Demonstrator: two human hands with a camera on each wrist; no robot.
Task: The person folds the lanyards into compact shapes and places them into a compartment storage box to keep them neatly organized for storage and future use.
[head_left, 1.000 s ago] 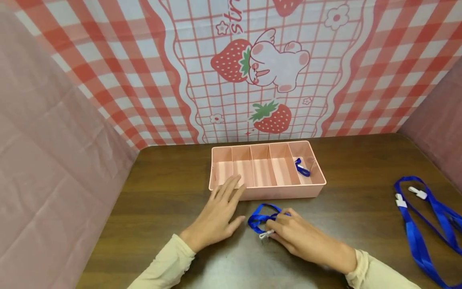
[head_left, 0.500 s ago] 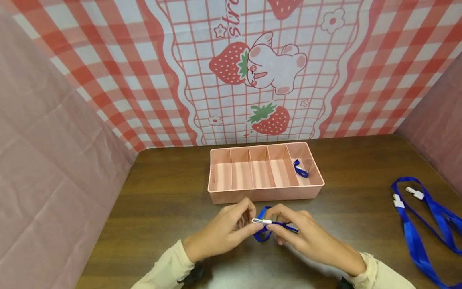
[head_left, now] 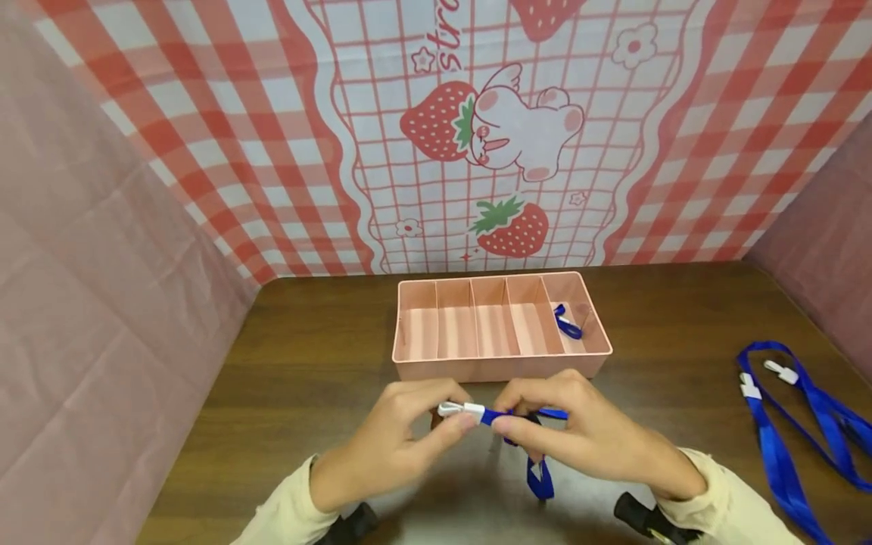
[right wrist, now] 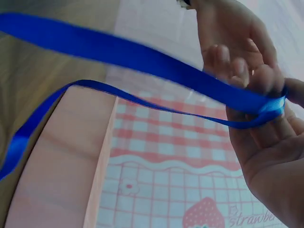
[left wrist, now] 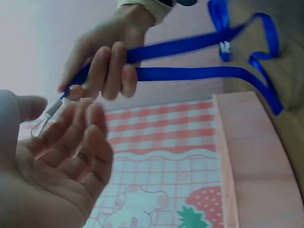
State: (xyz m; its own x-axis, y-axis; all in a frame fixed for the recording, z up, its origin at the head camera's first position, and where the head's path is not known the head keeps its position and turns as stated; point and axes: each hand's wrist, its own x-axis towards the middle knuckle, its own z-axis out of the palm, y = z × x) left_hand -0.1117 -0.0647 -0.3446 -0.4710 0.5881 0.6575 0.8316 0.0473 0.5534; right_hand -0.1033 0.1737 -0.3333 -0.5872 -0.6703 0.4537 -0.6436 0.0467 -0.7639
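In the head view a blue lanyard (head_left: 540, 478) with a white clip (head_left: 470, 409) is held between both hands in front of the box. My left hand (head_left: 402, 428) pinches the clip end between thumb and forefinger. Just beside the clip, my right hand (head_left: 579, 424) grips the blue strap, thumb on top. A loop of strap hangs below the right fingers. Both wrist views show two lengths of strap (left wrist: 185, 45) trailing from the right hand, over toward the box.
A pink divided box (head_left: 500, 369) stands behind the hands, with a folded blue lanyard (head_left: 568, 327) in its rightmost compartment. More blue lanyards (head_left: 783, 446) with white clips lie on the table at the right. A checked strawberry cloth (head_left: 306, 189) hangs behind.
The lanyard was lying bunched on the table under the right hand. Both hands have lifted it, and the left has moved from beside the box to pinch the clip.
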